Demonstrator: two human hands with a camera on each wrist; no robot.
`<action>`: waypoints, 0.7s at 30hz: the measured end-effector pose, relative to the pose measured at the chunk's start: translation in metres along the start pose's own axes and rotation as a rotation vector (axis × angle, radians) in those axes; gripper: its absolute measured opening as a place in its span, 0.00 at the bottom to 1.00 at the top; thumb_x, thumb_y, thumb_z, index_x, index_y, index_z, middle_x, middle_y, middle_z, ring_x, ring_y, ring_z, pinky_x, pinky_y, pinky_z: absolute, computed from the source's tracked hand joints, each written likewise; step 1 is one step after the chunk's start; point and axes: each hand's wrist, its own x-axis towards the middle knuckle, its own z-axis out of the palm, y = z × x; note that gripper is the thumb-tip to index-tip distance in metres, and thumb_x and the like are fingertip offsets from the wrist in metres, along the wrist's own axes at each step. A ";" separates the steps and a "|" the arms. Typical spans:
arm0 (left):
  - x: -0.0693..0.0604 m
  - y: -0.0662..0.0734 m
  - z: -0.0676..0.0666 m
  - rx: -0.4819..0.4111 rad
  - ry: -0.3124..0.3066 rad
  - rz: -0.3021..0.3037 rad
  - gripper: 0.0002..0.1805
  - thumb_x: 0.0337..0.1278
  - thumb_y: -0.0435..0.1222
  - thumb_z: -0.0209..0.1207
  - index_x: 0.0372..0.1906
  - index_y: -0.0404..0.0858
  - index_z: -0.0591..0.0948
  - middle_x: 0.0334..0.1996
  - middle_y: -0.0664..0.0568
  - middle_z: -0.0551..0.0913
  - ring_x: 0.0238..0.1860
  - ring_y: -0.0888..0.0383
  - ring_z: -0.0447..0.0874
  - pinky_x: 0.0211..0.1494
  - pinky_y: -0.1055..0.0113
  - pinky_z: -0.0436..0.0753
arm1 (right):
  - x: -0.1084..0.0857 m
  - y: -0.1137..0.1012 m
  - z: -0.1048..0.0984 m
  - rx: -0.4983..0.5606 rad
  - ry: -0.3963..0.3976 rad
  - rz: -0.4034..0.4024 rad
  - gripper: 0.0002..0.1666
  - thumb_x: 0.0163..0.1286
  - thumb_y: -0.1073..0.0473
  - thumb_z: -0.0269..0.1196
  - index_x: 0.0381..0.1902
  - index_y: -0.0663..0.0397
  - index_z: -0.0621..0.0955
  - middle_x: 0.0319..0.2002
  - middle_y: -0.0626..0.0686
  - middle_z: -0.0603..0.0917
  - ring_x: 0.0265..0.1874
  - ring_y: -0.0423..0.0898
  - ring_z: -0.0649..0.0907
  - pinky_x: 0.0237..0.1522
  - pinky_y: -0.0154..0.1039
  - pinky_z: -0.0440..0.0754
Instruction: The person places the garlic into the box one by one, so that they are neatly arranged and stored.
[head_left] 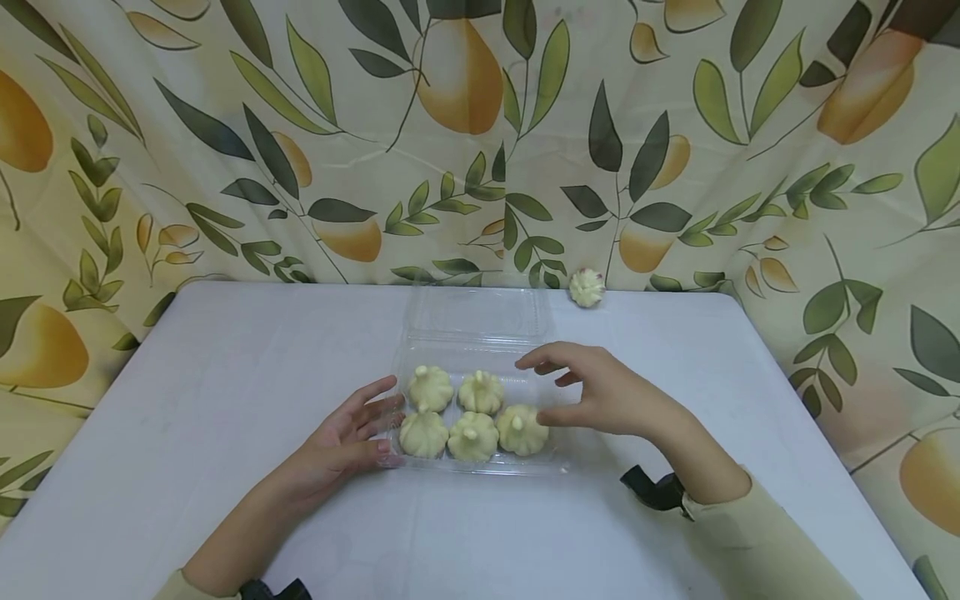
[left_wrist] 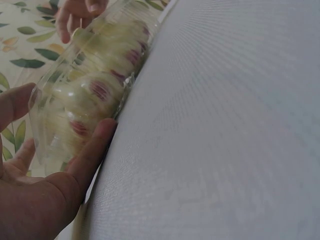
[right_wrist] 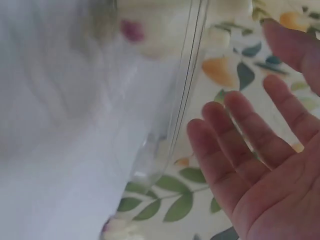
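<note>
In the head view, a clear plastic container [head_left: 491,468] lies on the table with its lid [head_left: 480,312] folded back. Two rows of pale garlic bulbs [head_left: 473,435] sit inside; purple patches show on the bulbs [left_wrist: 100,90] in the left wrist view. My left hand [head_left: 333,446] touches the container's left end, thumb at the front corner and fingers spread along the side. Above the right part hovers my right hand [head_left: 600,387], holding nothing, its thumb near the front right bulb [head_left: 522,430]. The right wrist view shows this palm [right_wrist: 280,200] with its fingers apart.
One loose garlic bulb [head_left: 587,287] lies at the table's back edge, right of the lid. A white cloth covers the table [head_left: 300,350]. Behind it hangs a curtain [head_left: 465,208] printed with leaves and fruit. Black wrist straps [head_left: 652,489] are on both arms.
</note>
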 end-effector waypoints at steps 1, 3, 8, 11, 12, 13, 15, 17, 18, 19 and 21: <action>0.000 0.000 0.000 -0.001 0.002 -0.003 0.46 0.64 0.25 0.57 0.80 0.47 0.48 0.78 0.39 0.50 0.75 0.42 0.55 0.59 0.50 0.81 | 0.000 0.004 -0.003 0.031 0.014 0.003 0.36 0.55 0.60 0.77 0.62 0.44 0.77 0.60 0.46 0.80 0.58 0.53 0.81 0.55 0.49 0.82; 0.000 0.000 0.000 -0.001 0.004 -0.010 0.46 0.64 0.25 0.57 0.80 0.48 0.48 0.78 0.40 0.50 0.75 0.43 0.55 0.59 0.50 0.81 | 0.000 0.011 -0.009 0.098 0.041 0.016 0.38 0.56 0.59 0.77 0.64 0.44 0.76 0.62 0.48 0.79 0.59 0.56 0.81 0.55 0.49 0.83; 0.000 -0.001 0.000 -0.007 0.001 -0.011 0.46 0.64 0.25 0.57 0.80 0.48 0.48 0.78 0.41 0.50 0.76 0.43 0.54 0.60 0.49 0.80 | 0.001 0.026 -0.023 0.244 0.096 0.064 0.41 0.58 0.62 0.75 0.68 0.47 0.72 0.66 0.52 0.75 0.62 0.61 0.78 0.55 0.50 0.83; 0.000 0.000 -0.001 -0.008 -0.003 -0.003 0.46 0.65 0.25 0.57 0.80 0.48 0.48 0.78 0.40 0.50 0.76 0.42 0.54 0.59 0.49 0.80 | 0.002 0.035 -0.028 0.287 0.126 0.101 0.42 0.59 0.62 0.74 0.70 0.49 0.70 0.67 0.52 0.74 0.63 0.59 0.77 0.56 0.46 0.82; 0.000 0.000 -0.001 -0.007 -0.004 -0.002 0.46 0.65 0.25 0.57 0.80 0.48 0.48 0.78 0.40 0.50 0.76 0.42 0.54 0.59 0.49 0.80 | 0.002 0.038 -0.029 0.304 0.137 0.114 0.42 0.60 0.63 0.73 0.70 0.49 0.70 0.68 0.52 0.73 0.63 0.58 0.77 0.56 0.44 0.82; 0.000 0.000 -0.001 -0.006 -0.004 -0.002 0.46 0.65 0.25 0.57 0.80 0.48 0.48 0.78 0.40 0.50 0.76 0.42 0.54 0.59 0.49 0.80 | 0.002 0.040 -0.031 0.321 0.149 0.125 0.42 0.60 0.64 0.73 0.71 0.50 0.69 0.68 0.54 0.73 0.63 0.58 0.77 0.56 0.42 0.82; -0.001 0.001 0.000 -0.005 0.000 -0.004 0.46 0.65 0.25 0.57 0.80 0.49 0.48 0.78 0.41 0.50 0.76 0.42 0.54 0.60 0.49 0.80 | 0.002 0.045 -0.033 0.358 0.171 0.144 0.42 0.62 0.65 0.71 0.72 0.51 0.67 0.68 0.57 0.72 0.63 0.57 0.77 0.55 0.38 0.82; -0.001 0.001 0.000 -0.004 0.001 -0.003 0.46 0.65 0.26 0.57 0.80 0.48 0.48 0.78 0.41 0.50 0.76 0.42 0.54 0.60 0.49 0.80 | 0.002 0.051 -0.035 0.394 0.195 0.156 0.42 0.64 0.67 0.69 0.73 0.52 0.66 0.68 0.59 0.71 0.63 0.57 0.77 0.54 0.36 0.82; -0.001 0.001 0.000 -0.003 -0.001 -0.001 0.46 0.65 0.26 0.57 0.80 0.48 0.48 0.78 0.40 0.50 0.76 0.42 0.54 0.60 0.49 0.80 | 0.002 0.053 -0.036 0.413 0.204 0.162 0.42 0.65 0.67 0.68 0.74 0.53 0.65 0.68 0.60 0.71 0.63 0.58 0.77 0.53 0.36 0.83; -0.001 0.001 0.000 -0.002 -0.002 0.001 0.46 0.65 0.26 0.57 0.80 0.48 0.48 0.78 0.40 0.50 0.76 0.41 0.53 0.60 0.49 0.80 | 0.002 0.055 -0.037 0.430 0.213 0.169 0.41 0.65 0.66 0.68 0.74 0.53 0.65 0.68 0.61 0.71 0.63 0.57 0.77 0.53 0.36 0.83; 0.000 0.001 0.000 -0.003 -0.005 0.002 0.46 0.65 0.25 0.57 0.80 0.47 0.48 0.78 0.39 0.50 0.76 0.40 0.52 0.60 0.49 0.80 | 0.002 0.061 -0.039 0.451 0.225 0.184 0.41 0.66 0.65 0.68 0.74 0.53 0.65 0.68 0.58 0.71 0.63 0.55 0.78 0.53 0.35 0.83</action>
